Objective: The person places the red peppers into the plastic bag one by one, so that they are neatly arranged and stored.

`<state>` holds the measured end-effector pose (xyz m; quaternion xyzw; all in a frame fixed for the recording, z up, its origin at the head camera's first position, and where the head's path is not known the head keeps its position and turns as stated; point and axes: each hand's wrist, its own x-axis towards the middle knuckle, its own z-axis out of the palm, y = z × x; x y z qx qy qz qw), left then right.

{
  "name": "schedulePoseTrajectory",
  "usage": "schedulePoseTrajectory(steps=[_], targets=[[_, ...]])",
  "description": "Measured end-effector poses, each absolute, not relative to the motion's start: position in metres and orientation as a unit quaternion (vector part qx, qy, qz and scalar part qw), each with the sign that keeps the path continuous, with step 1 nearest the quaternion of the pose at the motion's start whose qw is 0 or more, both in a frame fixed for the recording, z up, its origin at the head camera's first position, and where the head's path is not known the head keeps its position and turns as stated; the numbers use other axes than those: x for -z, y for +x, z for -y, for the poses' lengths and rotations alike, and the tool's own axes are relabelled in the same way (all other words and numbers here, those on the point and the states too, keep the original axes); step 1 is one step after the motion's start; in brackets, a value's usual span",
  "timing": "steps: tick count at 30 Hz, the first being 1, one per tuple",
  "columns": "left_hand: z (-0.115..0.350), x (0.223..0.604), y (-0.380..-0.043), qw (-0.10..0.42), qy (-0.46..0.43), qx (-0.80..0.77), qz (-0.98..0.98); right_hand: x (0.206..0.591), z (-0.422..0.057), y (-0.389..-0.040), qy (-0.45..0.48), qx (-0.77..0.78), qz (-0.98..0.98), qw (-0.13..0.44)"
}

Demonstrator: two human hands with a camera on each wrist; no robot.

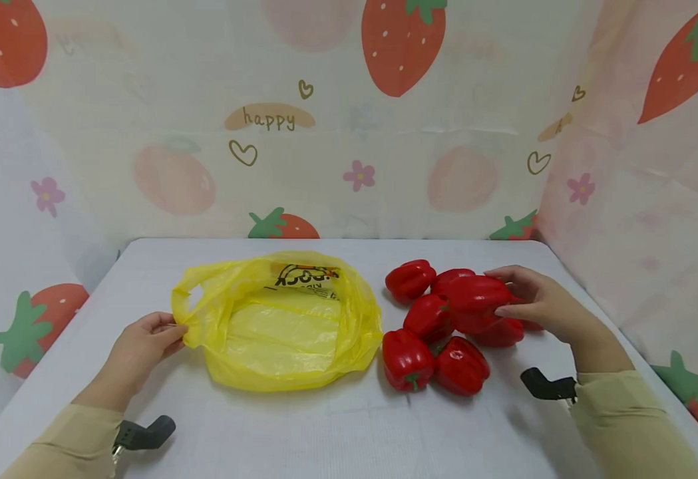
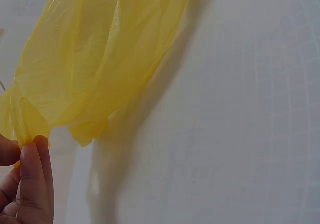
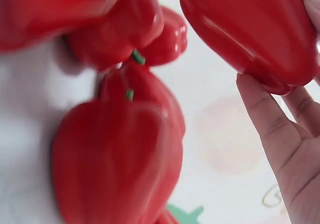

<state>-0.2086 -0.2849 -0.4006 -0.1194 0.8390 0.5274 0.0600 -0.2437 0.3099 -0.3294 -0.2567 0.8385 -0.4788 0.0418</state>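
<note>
My left hand (image 1: 148, 342) pinches the left side of a yellow plastic bag (image 1: 283, 336) near its handle loop. The bag lies with its mouth spread wide, and printed lettering shows inside its far wall. In the left wrist view, thumb and fingertips (image 2: 32, 159) grip the gathered plastic. My right hand (image 1: 540, 306) holds a red bell pepper (image 1: 477, 296) between thumb and fingers, over the pile. The right wrist view shows this held pepper (image 3: 255, 28) apart from the others, with fingertips at its end.
Several more red bell peppers (image 1: 408, 359) lie clustered right of the bag, the nearest almost at its edge. They rest on a white table (image 1: 301, 432). Strawberry-patterned cloth (image 1: 337, 133) stands behind the table and along both sides.
</note>
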Motion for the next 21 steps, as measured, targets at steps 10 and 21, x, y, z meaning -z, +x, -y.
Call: schedulePoseTrajectory(steps=[10, 21], targets=[[0.285, 0.4, -0.209, 0.061, -0.114, -0.531, -0.838, 0.311, -0.258, -0.264, -0.237, 0.49, -0.835, 0.075], [0.286, 0.4, -0.209, 0.057, -0.114, -0.539, -0.833, 0.304, -0.204, -0.284, -0.273, 0.502, -0.812, 0.117]])
